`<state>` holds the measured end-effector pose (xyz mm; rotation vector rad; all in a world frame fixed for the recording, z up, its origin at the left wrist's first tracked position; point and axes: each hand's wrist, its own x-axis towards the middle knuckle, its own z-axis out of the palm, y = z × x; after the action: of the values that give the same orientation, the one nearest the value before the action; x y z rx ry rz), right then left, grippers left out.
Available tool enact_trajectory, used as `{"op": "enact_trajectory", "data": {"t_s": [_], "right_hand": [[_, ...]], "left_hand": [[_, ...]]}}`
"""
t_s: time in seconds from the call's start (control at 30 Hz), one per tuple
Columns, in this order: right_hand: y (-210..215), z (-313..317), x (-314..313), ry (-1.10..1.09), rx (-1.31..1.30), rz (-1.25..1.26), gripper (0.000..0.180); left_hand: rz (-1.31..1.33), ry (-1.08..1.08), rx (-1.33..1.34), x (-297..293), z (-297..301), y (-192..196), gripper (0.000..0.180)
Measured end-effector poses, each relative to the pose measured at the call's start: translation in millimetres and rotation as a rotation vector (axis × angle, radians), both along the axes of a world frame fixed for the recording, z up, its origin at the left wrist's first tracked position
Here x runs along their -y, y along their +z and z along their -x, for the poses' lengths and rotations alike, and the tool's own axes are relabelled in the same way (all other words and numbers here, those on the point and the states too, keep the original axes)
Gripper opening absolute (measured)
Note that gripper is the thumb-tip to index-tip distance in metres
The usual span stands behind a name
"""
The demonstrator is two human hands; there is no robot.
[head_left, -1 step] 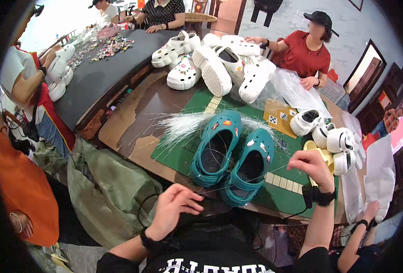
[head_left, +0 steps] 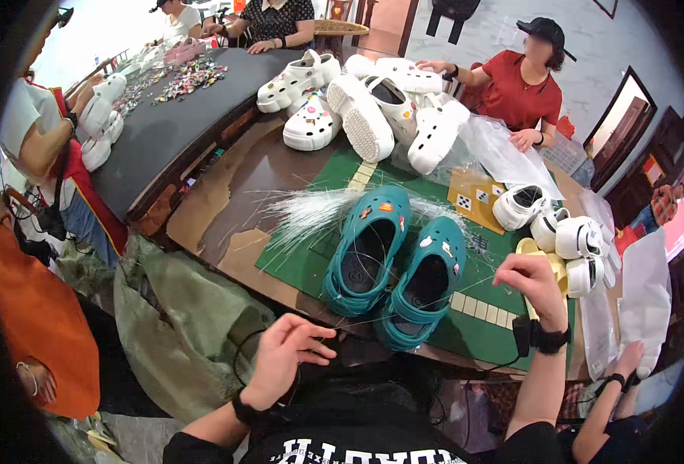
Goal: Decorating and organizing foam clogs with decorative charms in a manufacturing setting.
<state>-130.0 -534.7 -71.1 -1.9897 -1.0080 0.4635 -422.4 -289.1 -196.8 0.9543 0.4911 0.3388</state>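
Observation:
A pair of teal clogs (head_left: 367, 251) with small charms stands before me, heels toward me, over a bundle of thin clear plastic strands (head_left: 307, 213). My left hand (head_left: 284, 359) is off the table's near edge, left of the clogs' heels. Its fingers are apart and slightly bent, with nothing visible in them. To the right of the clogs my right hand (head_left: 535, 286) hovers with fingertips bent down and drawn together. Fine strands show near it, but what its fingers hold, if anything, is too thin to make out. Neither hand touches the clogs.
White clogs (head_left: 361, 116) are heaped at the far side by plastic bags (head_left: 504, 151). More white shoes (head_left: 578, 236) and a yellow shoe (head_left: 529, 247) lie right. A person in red (head_left: 516, 89) sits opposite. A dark table (head_left: 180, 124) with small charms stands left, above a green sack (head_left: 180, 317).
My left hand has shifted slightly left, and my right hand slightly right. The clogs and strands stay in place.

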Motion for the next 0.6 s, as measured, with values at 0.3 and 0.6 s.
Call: {"op": "enact_trajectory", "data": {"t_s": [0.3, 0.6], "right_hand": [[-13.8, 76.4, -73.8, 0.376, -0.493, -0.286, 0.020], [-51.7, 85.7, -147.6, 0.432, 0.739, 0.240, 0.031]], "left_hand": [[0.230, -0.040, 0.397, -6.3, 6.5, -0.7, 0.011], [0.164, -0.018, 0.274, 14.8, -24.3, -0.6, 0.008]]}}
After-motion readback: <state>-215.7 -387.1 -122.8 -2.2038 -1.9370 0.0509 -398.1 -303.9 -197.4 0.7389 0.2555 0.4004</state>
